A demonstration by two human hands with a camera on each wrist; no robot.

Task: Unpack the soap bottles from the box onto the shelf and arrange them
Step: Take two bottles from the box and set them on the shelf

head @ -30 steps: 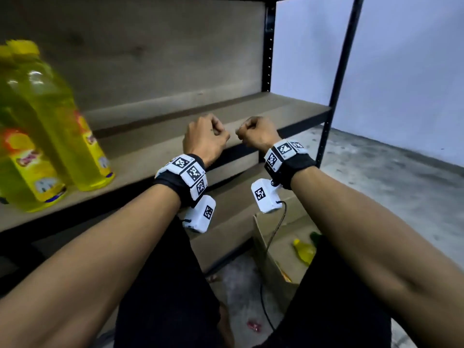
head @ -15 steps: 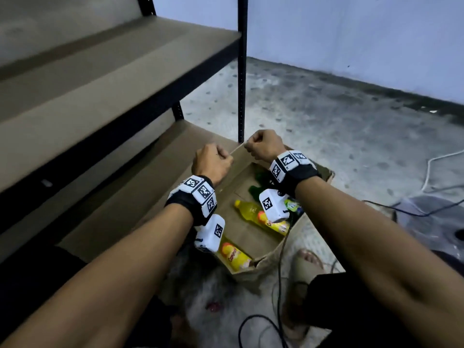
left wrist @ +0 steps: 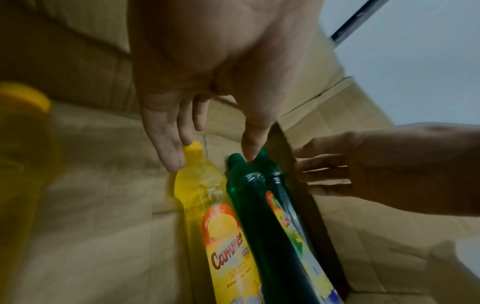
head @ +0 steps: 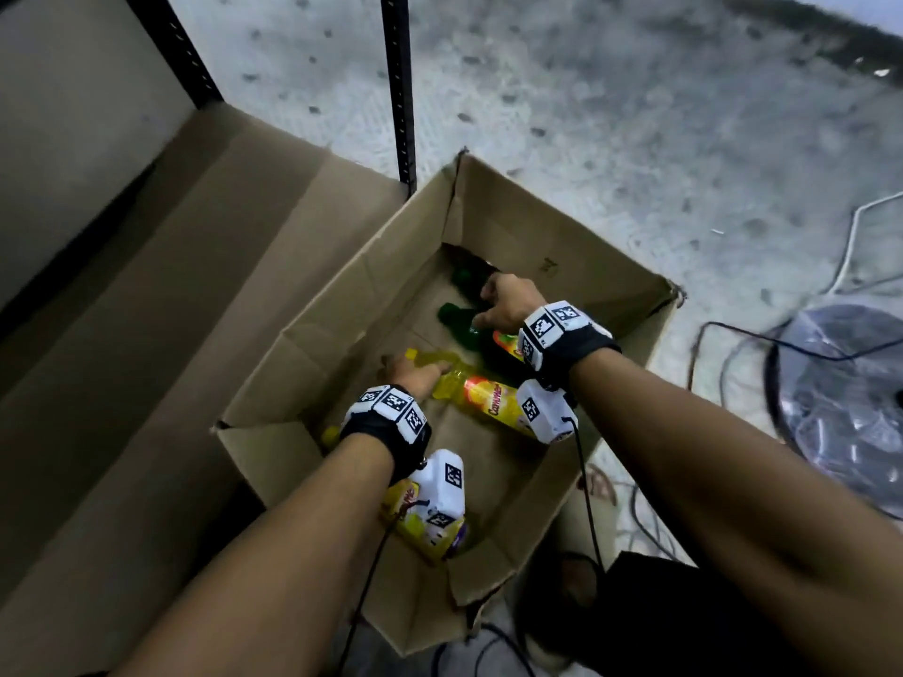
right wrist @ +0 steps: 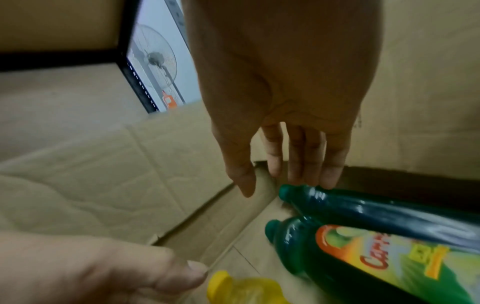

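now both hands down in the box (head: 488,222), fists from a sec ago undone.
l hand (head: 413,373) fingers spread at yellow bottle (head: 481,393) neck, r hand (head: 508,302) spread over green bottles (head: 462,322); nothing gripped yet, bottles lie flat in box w/ another yellow nearer, next pick starting.

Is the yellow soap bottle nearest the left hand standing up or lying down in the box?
Lying down. The yellow soap bottle rests on its side on the cardboard box floor, cap toward the left hand.

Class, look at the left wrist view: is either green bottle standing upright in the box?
No, both green bottles lie flat on the box floor beside the yellow bottle.
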